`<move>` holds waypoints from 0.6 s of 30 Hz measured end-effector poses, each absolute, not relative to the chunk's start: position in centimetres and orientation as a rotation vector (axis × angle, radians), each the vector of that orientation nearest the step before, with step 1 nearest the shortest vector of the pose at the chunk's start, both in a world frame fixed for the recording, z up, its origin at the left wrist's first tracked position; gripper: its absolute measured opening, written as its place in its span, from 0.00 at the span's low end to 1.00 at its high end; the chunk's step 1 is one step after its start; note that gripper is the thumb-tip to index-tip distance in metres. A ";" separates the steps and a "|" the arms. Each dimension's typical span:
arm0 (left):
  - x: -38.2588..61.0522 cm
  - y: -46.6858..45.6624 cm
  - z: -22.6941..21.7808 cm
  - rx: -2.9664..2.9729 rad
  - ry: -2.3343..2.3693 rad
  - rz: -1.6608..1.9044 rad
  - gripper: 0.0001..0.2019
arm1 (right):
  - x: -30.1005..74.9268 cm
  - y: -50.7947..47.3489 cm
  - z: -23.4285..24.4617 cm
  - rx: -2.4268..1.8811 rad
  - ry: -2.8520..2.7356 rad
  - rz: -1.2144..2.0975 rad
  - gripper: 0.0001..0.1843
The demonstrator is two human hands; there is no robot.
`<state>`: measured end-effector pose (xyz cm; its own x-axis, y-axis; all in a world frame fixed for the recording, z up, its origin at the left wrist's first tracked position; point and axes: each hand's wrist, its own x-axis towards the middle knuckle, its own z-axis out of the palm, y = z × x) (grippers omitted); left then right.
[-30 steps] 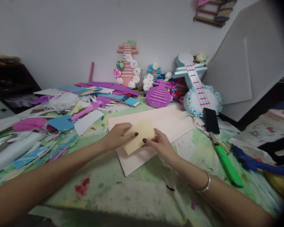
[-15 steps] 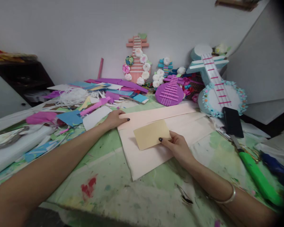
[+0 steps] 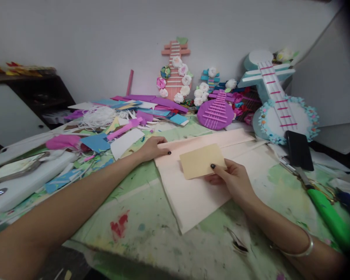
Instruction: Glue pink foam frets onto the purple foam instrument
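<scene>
My right hand (image 3: 235, 179) pinches the right edge of a small tan foam rectangle (image 3: 201, 160), thumb on top, holding it over a stack of pale pink foam sheets (image 3: 198, 196). Farther left, my left hand (image 3: 152, 147) grips the left end of the top pink sheet (image 3: 210, 140), fingers curled over its edge. Both arms reach in from the bottom of the view across the paint-stained green table (image 3: 151, 229).
Scraps of coloured foam (image 3: 96, 142) and white string (image 3: 97, 116) litter the left. Foam guitar models (image 3: 216, 112) lean on the back wall. A black phone (image 3: 299, 149) and a green-handled cutter (image 3: 328, 212) lie at the right. A white device (image 3: 20, 182) sits at the left edge.
My left hand let go of the tan piece and moved back-left to the pink sheet's end. My right hand kept the tan rectangle. The camera view shifted left.
</scene>
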<state>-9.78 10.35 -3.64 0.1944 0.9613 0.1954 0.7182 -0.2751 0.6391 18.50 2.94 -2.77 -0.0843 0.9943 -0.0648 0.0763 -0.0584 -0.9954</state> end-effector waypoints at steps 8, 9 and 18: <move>-9.1 9.8 -3.5 2.057 1.547 0.885 0.10 | 18.7 3.0 -2.9 -1.123 -1.308 1.363 0.19; -9.2 9.9 -3.6 2.042 1.586 0.929 0.10 | 18.8 3.1 -2.9 -1.114 -1.307 1.353 0.19; -9.8 10.2 -4.2 1.870 1.920 1.163 0.07 | 19.6 4.4 -3.2 -1.172 -1.333 1.393 0.19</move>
